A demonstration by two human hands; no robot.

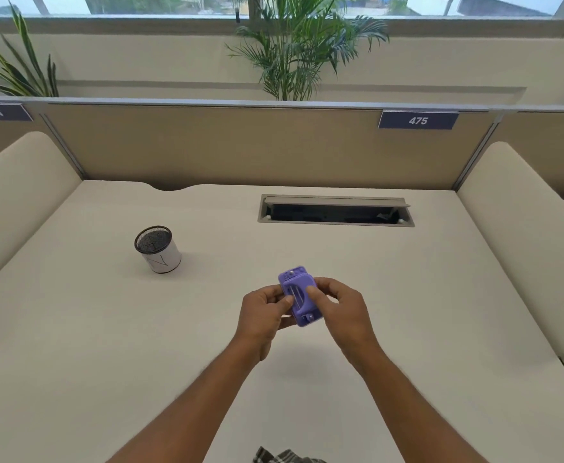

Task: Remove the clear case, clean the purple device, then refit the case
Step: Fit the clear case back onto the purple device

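Note:
The purple device (pixel 298 295) is a small rounded block held above the middle of the cream desk (pixel 107 329). My left hand (pixel 263 312) grips its left side with the thumb on the front face. On its right side my right hand (pixel 339 305) holds it, thumb pressed on the front too. Whether the clear case sits on the device is too hard to tell. A corner of checked cloth (pixel 284 456) lies at the desk's near edge between my forearms.
A mesh pen cup (pixel 157 248) with a white sleeve stands on the left of the desk. An open cable slot (pixel 335 211) is set in the desk behind the device. Padded partitions (pixel 240 145) close in the back and both sides.

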